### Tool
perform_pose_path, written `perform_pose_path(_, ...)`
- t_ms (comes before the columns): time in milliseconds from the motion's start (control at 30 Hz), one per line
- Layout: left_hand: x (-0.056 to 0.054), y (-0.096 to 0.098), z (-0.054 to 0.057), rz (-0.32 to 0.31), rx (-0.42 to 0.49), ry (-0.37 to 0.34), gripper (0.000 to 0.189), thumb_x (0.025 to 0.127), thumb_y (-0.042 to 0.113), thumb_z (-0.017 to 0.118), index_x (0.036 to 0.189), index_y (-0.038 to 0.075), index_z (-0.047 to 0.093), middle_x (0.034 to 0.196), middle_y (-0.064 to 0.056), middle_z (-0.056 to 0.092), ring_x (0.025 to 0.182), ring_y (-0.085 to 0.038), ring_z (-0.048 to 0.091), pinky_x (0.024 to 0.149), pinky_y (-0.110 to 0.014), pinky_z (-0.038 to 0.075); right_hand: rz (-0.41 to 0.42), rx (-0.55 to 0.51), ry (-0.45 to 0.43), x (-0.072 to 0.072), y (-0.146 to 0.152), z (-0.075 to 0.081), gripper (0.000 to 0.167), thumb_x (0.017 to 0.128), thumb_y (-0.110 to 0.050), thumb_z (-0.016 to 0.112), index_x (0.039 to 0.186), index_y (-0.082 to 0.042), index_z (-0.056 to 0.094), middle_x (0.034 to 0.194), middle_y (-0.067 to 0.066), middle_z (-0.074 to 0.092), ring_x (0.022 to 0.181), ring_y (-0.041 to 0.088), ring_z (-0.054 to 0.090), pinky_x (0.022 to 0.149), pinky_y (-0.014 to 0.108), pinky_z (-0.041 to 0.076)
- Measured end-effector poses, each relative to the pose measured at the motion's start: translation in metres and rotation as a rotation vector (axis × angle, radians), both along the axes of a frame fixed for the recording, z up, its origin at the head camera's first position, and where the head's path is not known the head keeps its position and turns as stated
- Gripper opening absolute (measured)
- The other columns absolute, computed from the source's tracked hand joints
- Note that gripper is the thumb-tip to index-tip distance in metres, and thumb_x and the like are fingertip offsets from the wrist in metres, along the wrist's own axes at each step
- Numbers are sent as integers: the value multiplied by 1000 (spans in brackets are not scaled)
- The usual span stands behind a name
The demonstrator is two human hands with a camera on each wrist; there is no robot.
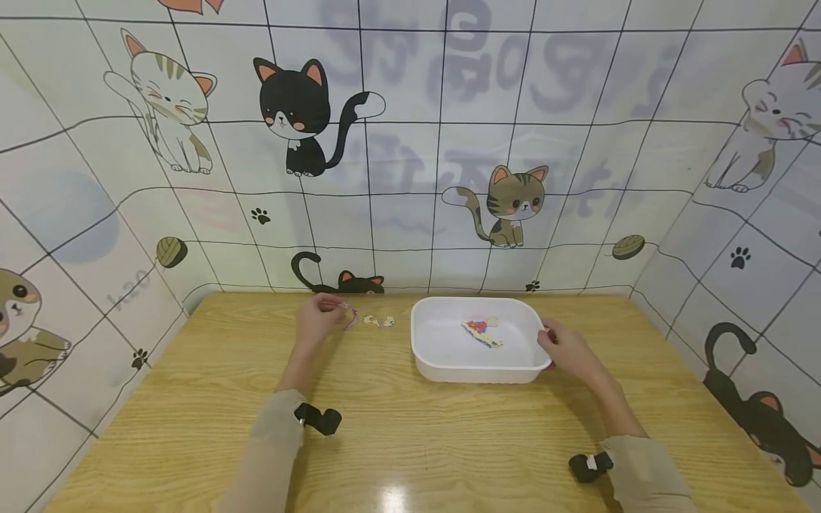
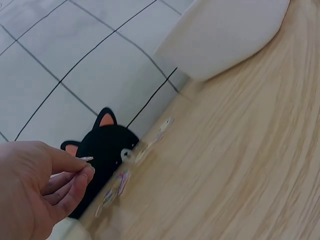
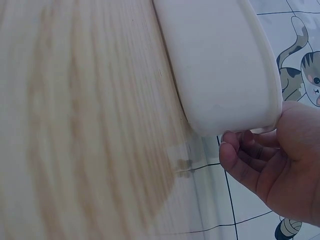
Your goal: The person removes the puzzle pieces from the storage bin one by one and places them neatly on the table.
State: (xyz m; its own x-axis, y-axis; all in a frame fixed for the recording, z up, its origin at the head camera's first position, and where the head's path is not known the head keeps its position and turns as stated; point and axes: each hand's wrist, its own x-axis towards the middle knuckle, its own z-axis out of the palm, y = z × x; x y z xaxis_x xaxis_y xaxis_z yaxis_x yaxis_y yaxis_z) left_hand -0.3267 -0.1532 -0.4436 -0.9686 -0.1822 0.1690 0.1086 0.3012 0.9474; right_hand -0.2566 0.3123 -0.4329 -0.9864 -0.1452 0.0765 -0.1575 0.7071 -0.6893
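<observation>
My left hand (image 1: 314, 322) is at the back left of the wooden table, thumb and forefinger pinching a small, thin, pale shiny piece (image 2: 87, 159) whose kind is unclear. Just beside the fingertips is a slender purple-and-pink piece (image 1: 350, 315), curved in outline. Small yellowish pieces (image 1: 378, 321) lie in a row to its right. With curled fingers, my right hand (image 1: 571, 349) grips the right end of a white plastic tub (image 1: 477, 374); its thumb is at the rim. Inside the tub lie colourful flat pieces (image 1: 477, 328) in red, blue and yellow, too small to identify.
The wooden table (image 1: 385, 420) runs back to a wall sheet (image 1: 410, 157) printed with cats and grid lines. More of this sheet covers both sides. A black device (image 1: 321, 419) is strapped at the left wrist, another (image 1: 590, 467) at the right.
</observation>
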Motion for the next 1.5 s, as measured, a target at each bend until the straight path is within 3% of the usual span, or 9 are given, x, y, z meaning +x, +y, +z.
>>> perform_pose_path(200,0,-21,-8,41,-10,-40,21,90,-1,70,108,-10,67,101,-23,70,78,-12,63,67,-16,52,4,3,4,0,0,1,45,104,-10,45,142,15,40,87,16,63,63,21,59,55,34,54)
perform_pose_path(467,-4,-45,-23,127,-206,-31,16,88,2,70,101,-8,72,92,-18,73,75,-15,64,65,-18,46,0,2,-13,-1,-2,1,46,105,-11,45,143,15,39,90,17,63,66,21,59,57,35,55)
perform_pose_path(733,-3,-47,-19,151,-278,-45,15,88,2,69,98,-8,72,88,-18,71,83,-30,64,71,-29,46,-2,2,-11,-2,-2,-2,46,104,-11,45,142,15,40,92,20,63,68,21,61,58,33,57)
perform_pose_path(933,-2,-48,-18,153,-267,-58,18,88,1,69,102,-9,72,92,-21,72,88,-34,65,78,-35,48,0,-2,-12,-3,-1,-2,46,104,-11,45,142,15,39,93,20,63,67,21,61,57,34,56)
perform_pose_path(1333,2,-39,-12,127,-237,-62,26,93,6,64,115,-8,69,106,-24,69,100,-36,63,89,-42,48,11,-14,2,-3,0,-2,45,104,-11,45,140,16,41,94,21,64,70,22,62,57,32,56)
perform_pose_path(1500,3,-25,-3,92,-242,-34,27,94,10,63,116,-5,69,108,-21,69,100,-33,64,81,-35,50,10,-22,2,-2,1,-2,45,104,-10,45,140,16,41,94,22,64,70,23,63,57,33,56)
